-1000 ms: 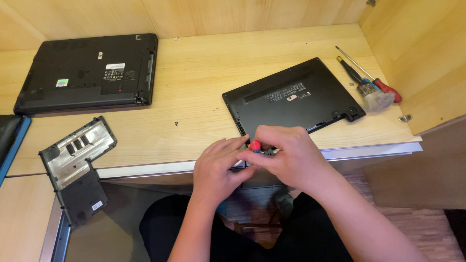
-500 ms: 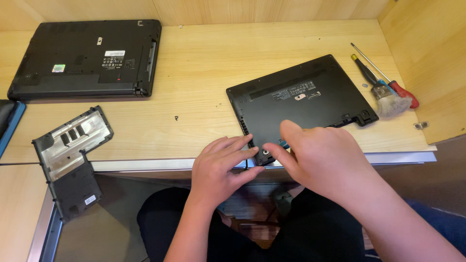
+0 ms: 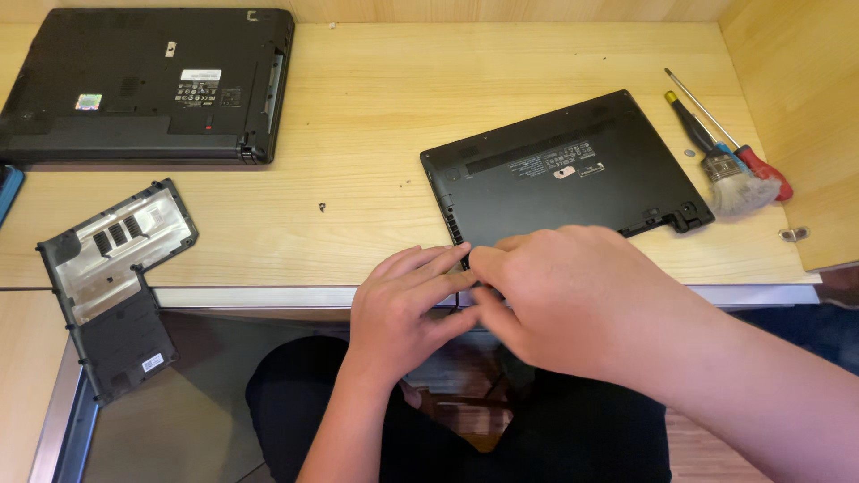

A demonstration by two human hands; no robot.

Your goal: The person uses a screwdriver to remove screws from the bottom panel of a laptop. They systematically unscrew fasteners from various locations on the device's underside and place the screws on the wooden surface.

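Laptop, smaller of two, upside down near desk front edge, right of centre. Best pinned flat while fingers work near corner. Left hand flat, fingers extended on that corner, gripping nothing visible. Right hand curled over same spot; contents cannot be told. Red-tipped tool seen a second ago now hidden.

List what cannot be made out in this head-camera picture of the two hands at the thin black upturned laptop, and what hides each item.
- Near corner of the thin black upturned laptop: covered by the right hand and left hand.
- Anything pinched between the fingers: hidden by the hands.
- Blue object at left: cut off by the frame edge.
- Small dark speck on the light wooden desk: too small to identify.
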